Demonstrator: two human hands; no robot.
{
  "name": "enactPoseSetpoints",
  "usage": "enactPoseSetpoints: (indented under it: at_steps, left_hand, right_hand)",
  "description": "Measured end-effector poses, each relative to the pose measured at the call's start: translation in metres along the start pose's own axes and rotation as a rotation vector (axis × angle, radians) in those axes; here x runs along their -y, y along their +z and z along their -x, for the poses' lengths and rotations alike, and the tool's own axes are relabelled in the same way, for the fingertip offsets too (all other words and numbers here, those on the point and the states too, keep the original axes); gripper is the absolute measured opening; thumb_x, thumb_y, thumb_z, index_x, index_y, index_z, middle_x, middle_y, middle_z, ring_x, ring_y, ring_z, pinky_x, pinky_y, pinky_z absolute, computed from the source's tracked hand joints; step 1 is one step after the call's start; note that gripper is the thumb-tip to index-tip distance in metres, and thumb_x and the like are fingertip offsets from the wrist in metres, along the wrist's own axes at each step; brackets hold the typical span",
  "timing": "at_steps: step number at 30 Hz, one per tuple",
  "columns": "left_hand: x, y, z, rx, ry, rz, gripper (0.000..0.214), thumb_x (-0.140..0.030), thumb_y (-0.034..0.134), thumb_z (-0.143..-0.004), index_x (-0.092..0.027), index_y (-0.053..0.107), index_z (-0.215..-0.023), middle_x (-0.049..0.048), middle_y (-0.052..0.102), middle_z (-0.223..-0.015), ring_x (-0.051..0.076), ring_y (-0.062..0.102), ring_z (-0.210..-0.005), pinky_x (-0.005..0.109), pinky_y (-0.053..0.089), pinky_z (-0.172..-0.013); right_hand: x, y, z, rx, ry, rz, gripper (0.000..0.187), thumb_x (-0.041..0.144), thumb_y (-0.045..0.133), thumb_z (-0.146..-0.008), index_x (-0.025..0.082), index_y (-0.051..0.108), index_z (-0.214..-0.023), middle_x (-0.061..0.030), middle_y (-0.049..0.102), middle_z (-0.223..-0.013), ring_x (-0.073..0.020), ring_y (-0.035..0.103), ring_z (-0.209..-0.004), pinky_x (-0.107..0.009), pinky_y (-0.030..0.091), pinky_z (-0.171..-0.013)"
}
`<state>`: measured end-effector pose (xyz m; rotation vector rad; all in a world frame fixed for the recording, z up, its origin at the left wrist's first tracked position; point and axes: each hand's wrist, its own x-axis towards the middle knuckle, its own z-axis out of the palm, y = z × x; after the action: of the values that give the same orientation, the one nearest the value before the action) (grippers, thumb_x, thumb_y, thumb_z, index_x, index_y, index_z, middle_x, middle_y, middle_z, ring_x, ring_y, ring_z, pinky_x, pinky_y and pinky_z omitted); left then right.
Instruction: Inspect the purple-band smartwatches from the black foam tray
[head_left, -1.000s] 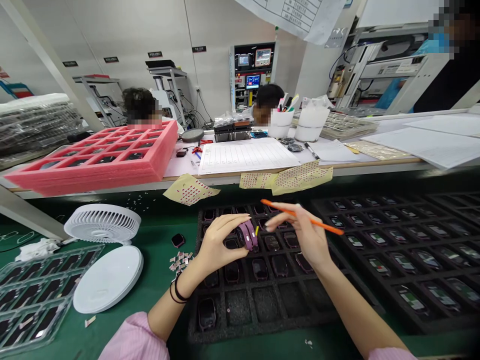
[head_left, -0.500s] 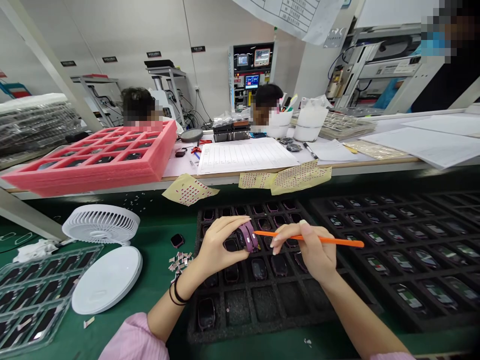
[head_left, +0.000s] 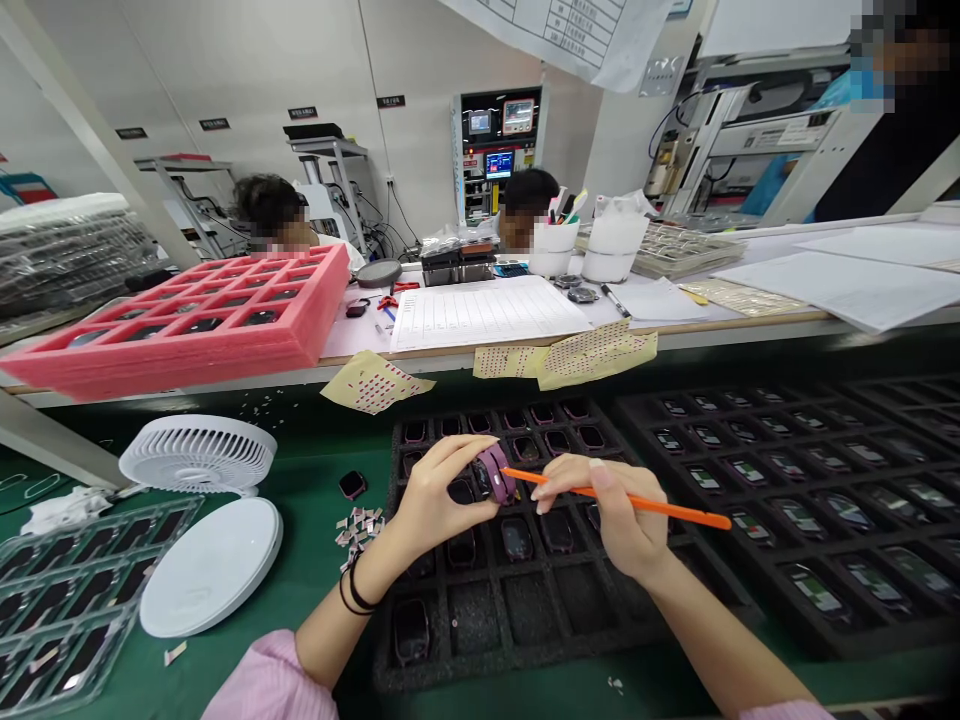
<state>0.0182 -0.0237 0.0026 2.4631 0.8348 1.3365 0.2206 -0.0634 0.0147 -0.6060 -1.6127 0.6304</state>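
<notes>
My left hand (head_left: 439,495) is closed round a small purple watch body (head_left: 495,473), held on edge above a black foam tray (head_left: 480,610) of similar watch bodies. My right hand (head_left: 619,505) pinches a thin orange stick (head_left: 660,505) like a pen. The stick's tip touches the side of the purple watch body. Both hands hover over the tray's middle rows.
A second black tray (head_left: 795,490) of watch parts lies to the right. On the green mat at left are a white fan (head_left: 196,455), a white disc (head_left: 210,565), a clear tray (head_left: 56,590) and small scraps (head_left: 358,522). A pink foam tray (head_left: 187,325) and papers sit on the shelf behind.
My right hand swung the orange stick down from a raised angle until its tip met the purple watch body. My left hand kept its hold almost still.
</notes>
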Motion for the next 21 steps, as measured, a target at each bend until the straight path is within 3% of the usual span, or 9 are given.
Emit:
enactPoseSetpoints:
  at_steps: [15,18,21]
  left_hand:
    - [-0.0001,-0.0014,0.0029,0.006,0.059,-0.028,0.052,-0.008,0.069,-0.069,-0.019,0.058,-0.119,0.0109,0.065,-0.111,0.023,0.062,-0.102,0.037,0.052,-0.088]
    - [-0.0035,-0.0043,-0.0001,0.010,-0.034,0.046,0.054,-0.007,0.070,-0.064,-0.018,0.060,-0.116,0.0101,0.066,-0.110,0.023,0.063,-0.100,0.036,0.051,-0.089]
    - [-0.0063,-0.0094,-0.0041,-0.002,-0.219,0.218,0.049,-0.013,0.075,-0.063,-0.017,0.064,-0.110,0.0093,0.067,-0.108,0.023,0.063,-0.098,0.035,0.051,-0.089]
  right_hand:
    - [0.0003,0.0038,0.0063,0.037,-0.024,0.042,0.040,0.020,0.034,-0.097,0.020,0.072,-0.086,-0.0034,0.066,-0.065,-0.0172,0.064,-0.062,-0.034,0.052,-0.065]
    - [-0.0012,0.0018,0.0064,0.041,-0.072,-0.040,0.037,0.027,0.033,-0.098,0.021,0.070,-0.093,-0.0034,0.070,-0.068,-0.0184,0.067,-0.063,-0.036,0.055,-0.064]
    - [-0.0018,0.0037,0.0030,-0.014,-0.121,-0.039,0.030,0.029,0.037,-0.098,0.024,0.066,-0.103,-0.0040,0.076,-0.084,-0.0210,0.072,-0.078,-0.038,0.058,-0.072]
